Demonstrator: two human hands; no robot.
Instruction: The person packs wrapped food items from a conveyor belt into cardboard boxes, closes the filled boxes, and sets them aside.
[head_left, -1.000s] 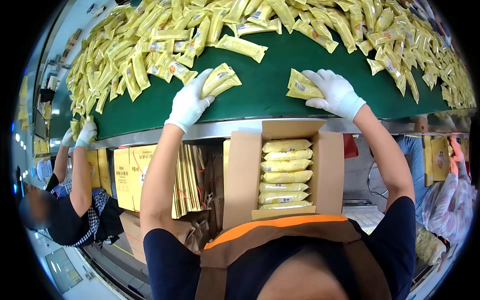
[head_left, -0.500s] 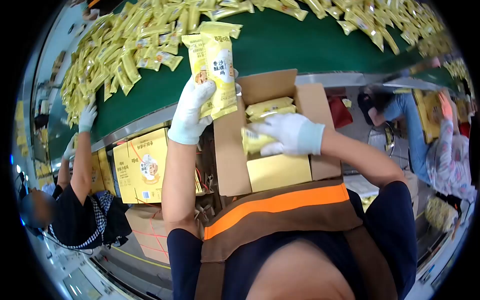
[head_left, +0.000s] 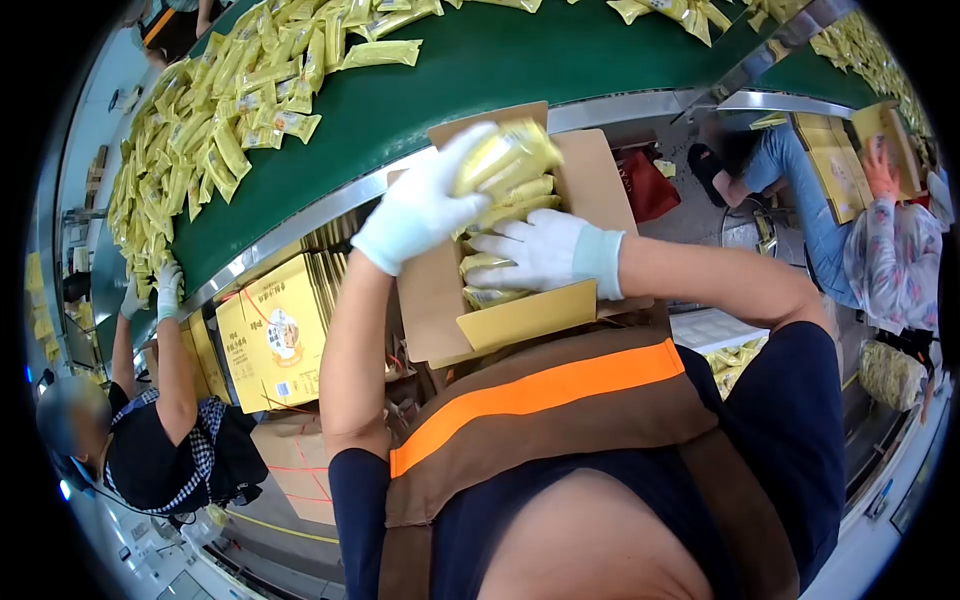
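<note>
My left hand (head_left: 425, 212), in a white glove, grips yellow snack packets (head_left: 510, 158) over the far part of an open cardboard box (head_left: 600, 185). These packets are a little blurred, so how many there are is unclear. Inside the box, more yellow packets (head_left: 490, 285) lie in a row. My right hand (head_left: 545, 252), gloved too, rests on that row with its fingers stretched out and apart. The box stands against my apron, its near flap (head_left: 525, 318) folded outward towards me.
A green conveyor belt (head_left: 480, 65) with a metal edge runs beyond the box, heaped with yellow packets (head_left: 230, 100) at left. Printed yellow cartons (head_left: 275, 335) stand at lower left. One co-worker (head_left: 160, 430) reaches to the belt at left; another (head_left: 890, 250) handles a box at right.
My left hand has come down from above the belt to the box with its packets. My right hand has let go of its packet and spread over the row.
</note>
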